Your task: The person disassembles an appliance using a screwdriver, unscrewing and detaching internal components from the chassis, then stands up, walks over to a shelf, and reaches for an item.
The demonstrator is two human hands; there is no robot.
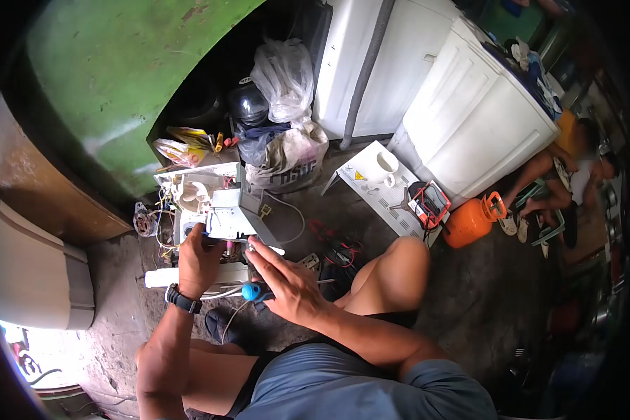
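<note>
An opened white appliance with exposed wires and a metal bracket (232, 214) stands on the floor before me. My left hand (200, 262) is at its front edge, fingers bent against the metal; whether they grip a part is hidden. My right hand (290, 283) is just to the right, its index finger stretched toward the bracket's lower edge. A screwdriver with a blue and black handle (255, 291) lies in the right palm, its shaft pointing right. Below the bracket is a long white panel (162, 277).
A white perforated panel (371, 187) holds a white cup (383, 168) and a red tray of tools (428, 204). Beside it lies an orange gas cylinder (469, 224). Sacks (290, 157) stand behind the appliance. Red cables (337, 248) lie near my knee. Other people sit at far right.
</note>
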